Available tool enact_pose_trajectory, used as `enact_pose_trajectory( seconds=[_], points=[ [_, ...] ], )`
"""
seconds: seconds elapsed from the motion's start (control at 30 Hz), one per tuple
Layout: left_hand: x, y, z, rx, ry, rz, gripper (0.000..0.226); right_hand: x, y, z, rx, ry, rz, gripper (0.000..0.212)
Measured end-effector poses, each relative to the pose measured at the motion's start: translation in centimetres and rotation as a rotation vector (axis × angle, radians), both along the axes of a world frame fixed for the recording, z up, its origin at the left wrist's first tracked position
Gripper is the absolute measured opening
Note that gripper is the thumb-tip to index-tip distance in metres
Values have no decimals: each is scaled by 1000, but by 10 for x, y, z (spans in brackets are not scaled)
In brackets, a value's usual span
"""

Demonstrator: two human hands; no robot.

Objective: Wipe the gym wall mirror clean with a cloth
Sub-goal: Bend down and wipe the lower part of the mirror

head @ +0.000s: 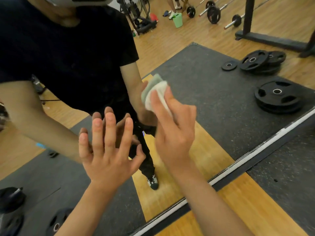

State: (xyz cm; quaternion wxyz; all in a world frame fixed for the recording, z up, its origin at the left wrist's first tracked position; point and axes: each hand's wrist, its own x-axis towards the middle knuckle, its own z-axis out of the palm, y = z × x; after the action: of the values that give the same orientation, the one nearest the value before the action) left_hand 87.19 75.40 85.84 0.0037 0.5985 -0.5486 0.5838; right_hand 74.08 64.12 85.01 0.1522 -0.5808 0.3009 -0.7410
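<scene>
The wall mirror [213, 103] fills most of the view, and its lower edge runs diagonally from bottom centre to the right. My right hand [173, 123] holds a folded pale green and white cloth [154, 92] against the glass, fingers curled over it. My left hand [107, 147] lies flat on the mirror to the left of it, fingers spread and straight. Both hands meet their own reflections in the glass, along with the reflection of my dark shirt and trousers.
A white strip [238, 162] borders the mirror's bottom edge above a wood and black rubber floor [281, 193]. Reflected are stacked black weight plates [277, 97], barbells [213, 14], a green bucket [177, 20] and a black rack base [272, 38].
</scene>
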Motion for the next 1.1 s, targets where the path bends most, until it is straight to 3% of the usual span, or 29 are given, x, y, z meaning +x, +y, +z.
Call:
enact_pose_trajectory(
  seconds=[0.07, 0.13, 0.23, 0.3, 0.43, 0.57, 0.63, 0.7, 0.8, 0.87, 0.97, 1.1],
  points=[
    [-1, -1, 2, -3, -7, -1, 92, -20, -20, -40, -11, 87, -59, 25],
    [-1, -2, 2, -11, -16, 8, 90, -38, -32, -84, 243, 59, -83, 33],
    [-2, -3, 2, -20, -7, 3, 88, -52, -44, -104, 786, -216, -95, 42],
    [-1, -3, 2, -24, -11, -1, 88, -48, -48, -80, 935, -393, -110, 44],
    [0, -2, 2, -21, -15, -6, 89, -17, -21, 2, 541, -327, -70, 44],
    [1, 0, 1, -3, -17, -5, 93, -12, -11, 7, -45, 34, -18, 39],
    [1, -1, 1, -6, -19, 2, 92, -29, -30, -35, -22, 105, -49, 38],
    [1, -2, 1, -12, -27, 5, 91, -50, -44, -80, 236, 32, -60, 36],
    [0, -3, 2, -18, -24, -1, 90, -63, -62, -94, 774, -292, -109, 33],
    [0, -3, 1, -20, -29, 5, 90, -54, -71, -65, 931, -464, -141, 36],
    [0, -4, 1, -18, -27, 4, 90, -26, -55, -6, 750, -470, -100, 42],
    [0, -2, 0, -11, -14, -1, 91, -12, -10, 17, 119, -63, 13, 42]
  ],
)
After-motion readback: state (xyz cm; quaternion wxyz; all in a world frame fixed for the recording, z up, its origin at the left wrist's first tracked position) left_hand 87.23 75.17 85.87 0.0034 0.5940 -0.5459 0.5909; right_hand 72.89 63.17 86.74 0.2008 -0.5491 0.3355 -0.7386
